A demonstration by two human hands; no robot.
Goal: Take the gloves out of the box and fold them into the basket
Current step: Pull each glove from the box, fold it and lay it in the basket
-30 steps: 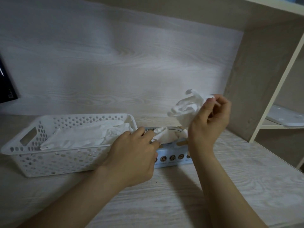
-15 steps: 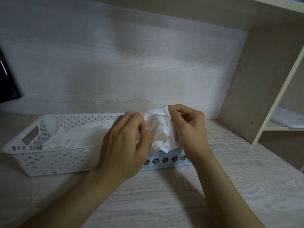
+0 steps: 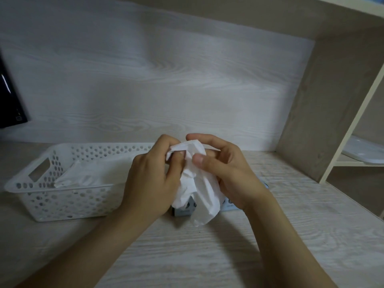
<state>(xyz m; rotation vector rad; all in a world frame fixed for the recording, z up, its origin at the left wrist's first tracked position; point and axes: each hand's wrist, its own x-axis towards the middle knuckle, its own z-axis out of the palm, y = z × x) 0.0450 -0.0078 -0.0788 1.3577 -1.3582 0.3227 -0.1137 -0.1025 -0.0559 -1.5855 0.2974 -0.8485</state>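
1. Glove (image 3: 199, 183): thin, white, limp and crumpled, it is bunched between the two hands. Its long axis runs from the fingertips down past the palms, and the loose end hangs toward the desk (image 3: 207, 256).
2. The left hand (image 3: 149, 183) has its fingers (image 3: 166, 142) curled in, pinching the glove's upper edge. The right hand (image 3: 230, 177) pinches the same bunch from the opposite side with thumb and forefinger. Both hands are equally close.
3. The box (image 3: 182, 210), pale blue card, sits directly under the fingers and is mostly hidden, with only its near face showing.
4. The basket (image 3: 31, 196) lies left of the fingers, just beside the left hand. It is white perforated plastic with a handle slot, and flat folded gloves (image 3: 93, 175) lie inside. The held glove looks unfolded as yet, and once it is flattened it should travel leftward.
5. The desk is pale woodgrain. Right of the fingers stands a shelf unit (image 3: 332, 132) holding a flat white object (image 3: 363, 154).
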